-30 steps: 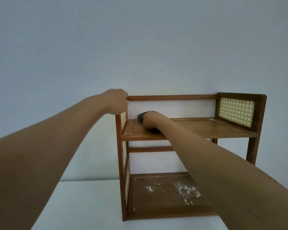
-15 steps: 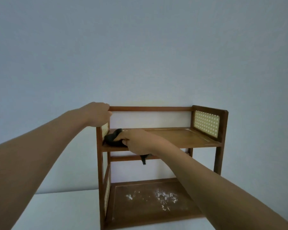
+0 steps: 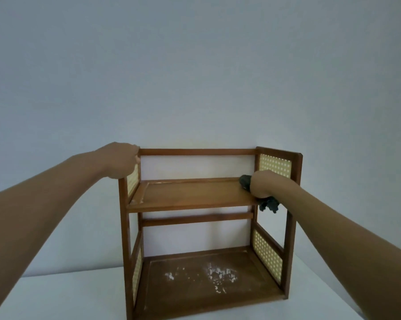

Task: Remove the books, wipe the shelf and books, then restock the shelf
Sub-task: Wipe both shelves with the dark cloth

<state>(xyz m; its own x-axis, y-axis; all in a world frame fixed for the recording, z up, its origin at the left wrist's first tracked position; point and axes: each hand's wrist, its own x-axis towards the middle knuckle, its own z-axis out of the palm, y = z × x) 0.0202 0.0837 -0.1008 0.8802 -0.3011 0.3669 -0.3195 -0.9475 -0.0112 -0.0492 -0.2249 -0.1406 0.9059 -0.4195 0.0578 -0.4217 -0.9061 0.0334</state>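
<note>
Wiping step in hand: dark cloth (image 3: 245, 181) gripped by right hand (image 3: 263, 183) at upper board's (image 3: 190, 195) right end; shelf (image 3: 294, 204) top-left corner clasped by left hand (image 3: 119, 160); white-flecked bottom board (image 3: 194, 287) judged next; books unseen

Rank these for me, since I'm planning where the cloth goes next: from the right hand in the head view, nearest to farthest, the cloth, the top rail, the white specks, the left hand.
1. Cloth: gripped in the right hand, at the upper shelf's right end.
2. Top rail: up and to the left, along the back.
3. White specks: below, on the bottom shelf.
4. Left hand: far side, gripping the top left corner.
</note>
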